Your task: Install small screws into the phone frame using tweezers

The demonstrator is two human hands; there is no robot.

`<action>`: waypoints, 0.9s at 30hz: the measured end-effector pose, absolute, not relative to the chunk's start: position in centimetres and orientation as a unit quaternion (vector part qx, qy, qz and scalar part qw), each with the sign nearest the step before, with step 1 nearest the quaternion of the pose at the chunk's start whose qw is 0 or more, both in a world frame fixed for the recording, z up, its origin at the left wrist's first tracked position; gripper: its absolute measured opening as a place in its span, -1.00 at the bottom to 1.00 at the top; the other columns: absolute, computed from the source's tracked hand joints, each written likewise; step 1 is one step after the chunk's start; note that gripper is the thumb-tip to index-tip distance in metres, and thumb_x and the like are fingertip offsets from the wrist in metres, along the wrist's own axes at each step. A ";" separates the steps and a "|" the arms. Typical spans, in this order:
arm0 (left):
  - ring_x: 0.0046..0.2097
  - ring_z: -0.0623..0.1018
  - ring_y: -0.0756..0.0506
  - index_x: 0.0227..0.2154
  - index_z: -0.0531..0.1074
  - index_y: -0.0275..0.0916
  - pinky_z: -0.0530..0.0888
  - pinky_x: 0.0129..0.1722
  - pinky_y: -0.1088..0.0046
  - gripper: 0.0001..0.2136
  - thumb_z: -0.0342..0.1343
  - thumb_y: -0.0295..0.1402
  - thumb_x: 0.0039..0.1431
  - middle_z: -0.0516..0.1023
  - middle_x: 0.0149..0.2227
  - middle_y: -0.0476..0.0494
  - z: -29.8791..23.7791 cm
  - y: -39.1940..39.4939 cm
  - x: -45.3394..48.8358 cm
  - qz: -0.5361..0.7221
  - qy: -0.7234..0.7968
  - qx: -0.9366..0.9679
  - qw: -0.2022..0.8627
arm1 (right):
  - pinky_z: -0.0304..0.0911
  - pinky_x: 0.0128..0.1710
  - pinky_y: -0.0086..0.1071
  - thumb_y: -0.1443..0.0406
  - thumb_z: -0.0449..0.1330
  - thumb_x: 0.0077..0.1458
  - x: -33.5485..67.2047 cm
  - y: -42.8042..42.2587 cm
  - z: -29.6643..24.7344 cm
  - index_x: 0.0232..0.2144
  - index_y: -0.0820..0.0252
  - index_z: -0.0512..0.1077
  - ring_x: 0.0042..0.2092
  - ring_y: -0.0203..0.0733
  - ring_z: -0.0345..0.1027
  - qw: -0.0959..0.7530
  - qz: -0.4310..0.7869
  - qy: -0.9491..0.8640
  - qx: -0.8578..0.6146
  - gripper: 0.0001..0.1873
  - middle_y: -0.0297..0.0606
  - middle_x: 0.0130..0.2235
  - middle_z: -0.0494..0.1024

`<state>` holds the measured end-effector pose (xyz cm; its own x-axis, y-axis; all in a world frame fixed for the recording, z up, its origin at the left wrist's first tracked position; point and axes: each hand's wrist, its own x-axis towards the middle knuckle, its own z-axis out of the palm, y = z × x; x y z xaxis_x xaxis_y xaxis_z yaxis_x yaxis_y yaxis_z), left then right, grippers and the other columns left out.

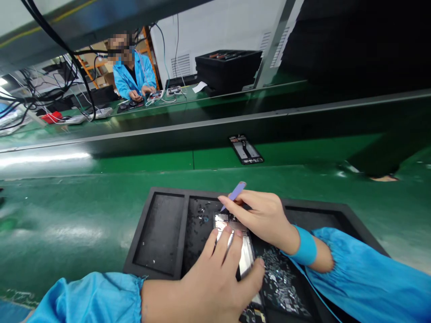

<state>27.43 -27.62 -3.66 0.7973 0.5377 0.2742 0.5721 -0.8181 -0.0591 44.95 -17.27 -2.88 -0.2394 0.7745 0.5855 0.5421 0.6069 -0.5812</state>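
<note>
My left hand (218,278) lies with spread fingers over an opened phone frame (247,249), its fingertips resting on the silvery surface. Between the thumb and fingers of my right hand (259,217) is a slim purple tool with a pointed tip (237,190); whether it is tweezers or a pry tool I cannot tell. Its tip points down at the phone's upper edge. The phone lies in a black compartmented tray (184,233), and my left hand covers much of it. A blue band circles my right wrist.
Many small shiny pieces (283,287) fill the tray's section right of the phone; dark bits lie in the section left of it. Another phone frame (246,150) lies on the green bench (161,175) beyond. Across the divider, a person in a blue coat (134,76) works near black trays (225,72).
</note>
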 end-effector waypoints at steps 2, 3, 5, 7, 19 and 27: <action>0.38 0.09 -0.56 0.32 0.15 -0.36 0.16 0.32 -0.09 -0.07 -0.15 0.39 0.21 0.15 0.28 -0.71 -3.6 -27.6 27.4 -0.127 -0.295 -0.945 0.068 | 0.10 -0.54 -0.35 -0.01 0.11 0.36 45.0 -17.2 -3.0 -0.67 0.15 0.29 -0.59 -0.29 0.19 0.439 0.137 -0.776 -0.432 -0.39 -0.31 -0.64 0.36; 0.39 0.08 -0.57 0.32 0.14 -0.35 0.16 0.33 -0.09 -0.06 -0.15 0.40 0.20 0.15 0.28 -0.71 -3.6 -27.6 27.4 -0.129 -0.295 -0.945 0.066 | 0.10 -0.54 -0.35 -0.02 0.11 0.36 45.0 -17.2 -3.0 -0.67 0.15 0.30 -0.59 -0.28 0.20 0.437 0.140 -0.777 -0.431 -0.39 -0.31 -0.64 0.37; 0.39 0.04 -0.57 0.33 0.13 -0.36 0.15 0.33 -0.10 -0.04 -0.18 0.41 0.19 0.14 0.29 -0.71 -3.6 -27.6 27.4 -0.131 -0.294 -0.945 0.060 | 0.11 -0.53 -0.35 -0.02 0.12 0.36 45.0 -17.1 -3.0 -0.66 0.15 0.31 -0.58 -0.28 0.21 0.438 0.150 -0.778 -0.425 -0.40 -0.31 -0.62 0.39; 0.40 0.01 -0.56 0.33 0.12 -0.36 0.15 0.33 -0.10 -0.05 -0.18 0.40 0.20 0.12 0.29 -0.71 -3.6 -27.6 27.4 -0.128 -0.293 -0.946 0.053 | 0.12 -0.53 -0.34 -0.05 0.12 0.34 45.0 -17.0 -2.8 -0.65 0.15 0.32 -0.58 -0.27 0.22 0.434 0.166 -0.777 -0.425 -0.40 -0.31 -0.62 0.40; 0.40 0.01 -0.57 0.35 0.11 -0.36 0.17 0.31 -0.14 -0.11 -0.14 0.33 0.26 0.09 0.31 -0.71 -3.4 -27.6 27.4 -0.114 -0.293 -0.949 0.026 | 0.20 -0.49 -0.33 -0.07 0.23 0.19 45.7 -15.7 -3.0 -0.60 0.15 0.42 -0.53 -0.19 0.36 0.379 0.333 -0.700 -0.505 -0.50 -0.32 -0.59 0.48; 0.40 0.01 -0.57 0.35 0.10 -0.36 0.20 0.30 -0.15 -0.13 -0.13 0.31 0.28 0.10 0.31 -0.70 -3.4 -27.7 27.3 -0.115 -0.294 -0.949 0.010 | 0.20 -0.49 -0.33 -0.12 0.21 0.19 45.8 -15.4 -2.8 -0.63 0.15 0.38 -0.55 -0.19 0.35 0.390 0.351 -0.684 -0.506 -0.43 -0.30 -0.60 0.49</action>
<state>27.31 -27.73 -3.36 0.8000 0.5563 0.2247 0.5609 -0.8264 0.0494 45.77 -15.45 -2.81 -0.1839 0.9665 0.1791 0.4175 0.2418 -0.8759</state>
